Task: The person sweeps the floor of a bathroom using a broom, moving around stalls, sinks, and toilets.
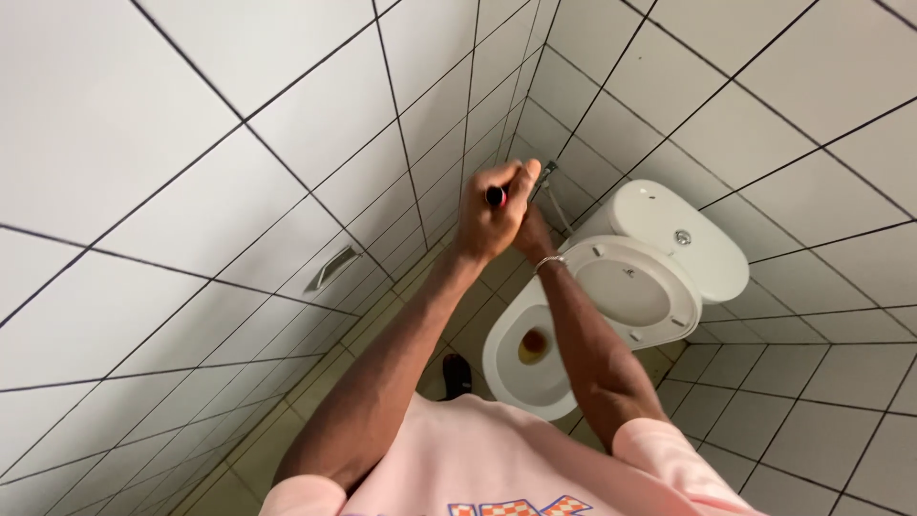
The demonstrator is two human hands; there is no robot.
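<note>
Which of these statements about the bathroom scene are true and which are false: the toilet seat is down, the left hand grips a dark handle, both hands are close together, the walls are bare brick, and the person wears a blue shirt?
1. The toilet seat is down. False: it is raised, leaning back toward the cistern.
2. The left hand grips a dark handle. True: the fist is closed around it; what the handle belongs to cannot be told.
3. Both hands are close together. True: the right hand sits just behind the left, above the bowl.
4. The walls are bare brick. False: the wall is covered in white tiles.
5. The person wears a blue shirt. False: the shirt is pale pink.
</note>
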